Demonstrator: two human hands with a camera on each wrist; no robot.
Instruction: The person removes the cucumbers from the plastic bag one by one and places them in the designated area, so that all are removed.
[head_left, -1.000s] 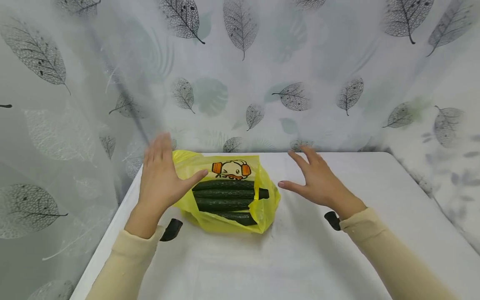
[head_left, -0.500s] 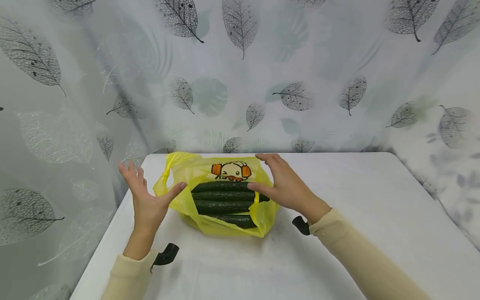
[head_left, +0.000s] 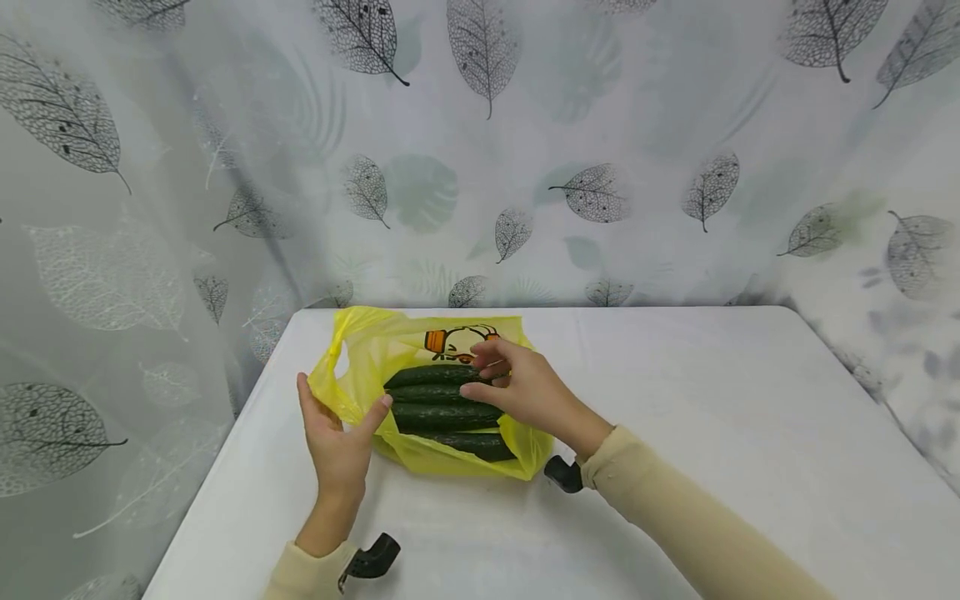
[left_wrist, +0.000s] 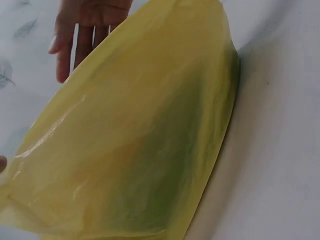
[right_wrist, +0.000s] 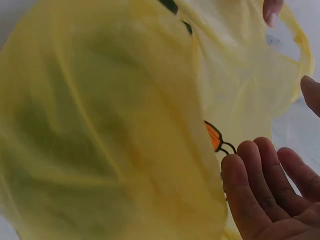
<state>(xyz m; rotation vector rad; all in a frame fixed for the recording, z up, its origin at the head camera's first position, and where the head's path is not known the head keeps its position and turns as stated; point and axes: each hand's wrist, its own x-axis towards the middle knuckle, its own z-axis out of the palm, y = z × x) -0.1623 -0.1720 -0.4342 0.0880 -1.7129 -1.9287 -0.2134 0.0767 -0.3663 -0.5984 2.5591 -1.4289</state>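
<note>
A yellow plastic bag [head_left: 442, 467] with a cartoon print lies on the white table, its mouth facing me. Inside are several dark green cucumbers [head_left: 435, 415] stacked lengthwise. My left hand [head_left: 339, 457] is at the bag's left side, thumb and fingers spread apart near the handle loop; I cannot tell how firmly it touches. Over the cucumbers' right ends hovers my right hand [head_left: 528, 387], fingers loosely bent with a gap to the thumb. In the right wrist view the right hand's fingers [right_wrist: 245, 175] are beside the bag's edge, holding nothing.
The white table [head_left: 697, 433] runs back to a hanging cloth [head_left: 645, 108] printed with leaves, which also covers the left and right sides. A black wrist-worn piece [head_left: 375, 557] juts from the left sleeve, another [head_left: 562, 475] from the right.
My right hand has moved left, from beside the bag to above the cucumbers. The left hand has come down, then right to the bag's left edge. The cucumbers have stayed in place.
</note>
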